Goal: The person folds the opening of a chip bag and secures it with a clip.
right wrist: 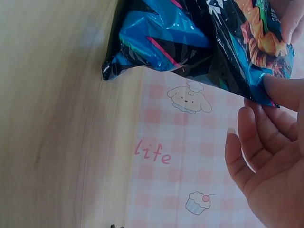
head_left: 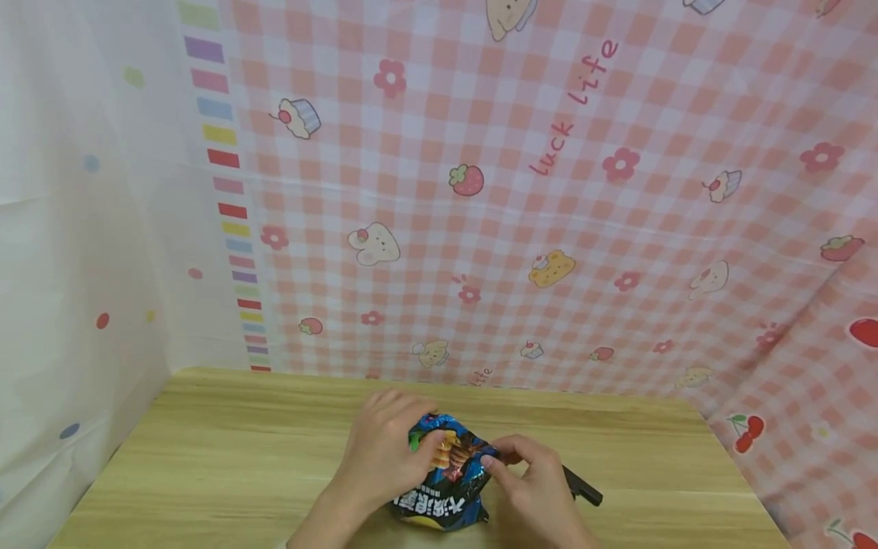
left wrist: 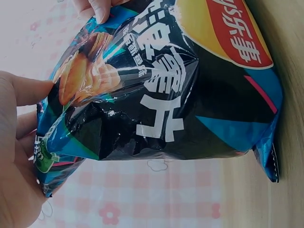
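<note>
A black and blue bag of potato chips stands on the wooden table in the head view, its printed front facing up toward me. My left hand grips its upper left corner, thumb on the front and fingers behind. At the upper right corner, my right hand pinches the bag between thumb and fingers. In the left wrist view the bag looks puffed, with large white lettering and a red and yellow logo. The right wrist view shows the right thumb pressed on the bag's corner, with other fingers curled beneath.
A slim black object lies on the wooden table, just beyond the right hand and partly hidden by it. Behind the table hangs a pink checked cloth. A white cloth with coloured dots covers the left side.
</note>
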`<state>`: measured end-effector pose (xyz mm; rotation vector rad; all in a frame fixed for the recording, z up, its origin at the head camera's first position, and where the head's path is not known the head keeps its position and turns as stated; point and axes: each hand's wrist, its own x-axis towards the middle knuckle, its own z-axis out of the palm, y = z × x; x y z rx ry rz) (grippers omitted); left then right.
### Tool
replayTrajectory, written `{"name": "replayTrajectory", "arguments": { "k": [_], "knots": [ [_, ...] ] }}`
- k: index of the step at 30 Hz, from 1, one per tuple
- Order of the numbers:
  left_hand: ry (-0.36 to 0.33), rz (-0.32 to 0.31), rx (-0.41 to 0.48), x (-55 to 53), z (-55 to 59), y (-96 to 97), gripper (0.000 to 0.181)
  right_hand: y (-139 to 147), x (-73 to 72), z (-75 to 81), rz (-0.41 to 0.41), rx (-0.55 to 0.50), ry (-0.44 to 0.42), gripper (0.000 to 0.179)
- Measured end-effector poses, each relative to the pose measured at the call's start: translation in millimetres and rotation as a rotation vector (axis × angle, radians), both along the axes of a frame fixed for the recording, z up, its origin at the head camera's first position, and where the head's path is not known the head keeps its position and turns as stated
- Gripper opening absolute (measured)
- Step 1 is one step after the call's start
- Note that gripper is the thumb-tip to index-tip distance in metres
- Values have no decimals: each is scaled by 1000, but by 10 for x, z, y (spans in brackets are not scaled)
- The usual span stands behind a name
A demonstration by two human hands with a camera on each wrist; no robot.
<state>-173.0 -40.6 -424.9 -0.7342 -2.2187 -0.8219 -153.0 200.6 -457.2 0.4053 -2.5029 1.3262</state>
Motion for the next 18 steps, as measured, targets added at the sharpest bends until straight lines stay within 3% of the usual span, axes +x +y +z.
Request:
{"name": "replayTrajectory", "arguments": {
  "k": [18],
  "knots": [
    [13,-56,31,-56,-22,-1,14,39,-33,-16,29,-24,18,28]
  ]
}}
